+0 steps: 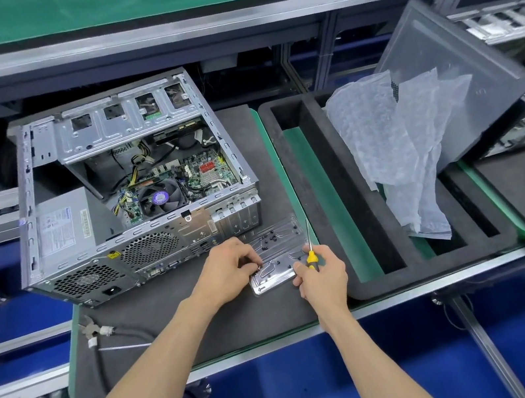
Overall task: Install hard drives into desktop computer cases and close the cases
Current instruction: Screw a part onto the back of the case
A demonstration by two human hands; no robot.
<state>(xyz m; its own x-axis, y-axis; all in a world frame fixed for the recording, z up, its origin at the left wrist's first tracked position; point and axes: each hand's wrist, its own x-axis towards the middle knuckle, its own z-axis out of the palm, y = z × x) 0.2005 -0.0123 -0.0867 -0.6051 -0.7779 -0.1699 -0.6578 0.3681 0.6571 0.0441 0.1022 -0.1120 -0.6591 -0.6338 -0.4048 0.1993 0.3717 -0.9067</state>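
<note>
Screws (269, 240) lie on a metal plate (272, 278) under both hands, the left hand (230, 266) pinching 1, the right hand (322, 275) gripping a screwdriver (311, 253); beyond them the case (134, 189) stands open, no drive visibly fitted, closing still left.

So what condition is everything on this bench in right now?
Computer case: side panel off, insides exposed.
Metal tray: flat on the mat, small black screws scattered on it.
Screwdriver: held upright in right hand.
Left hand: fingertips pinching at the tray.
Bubble-wrap bags: crumpled, empty-looking.
Foam tray: slots mostly empty.
</note>
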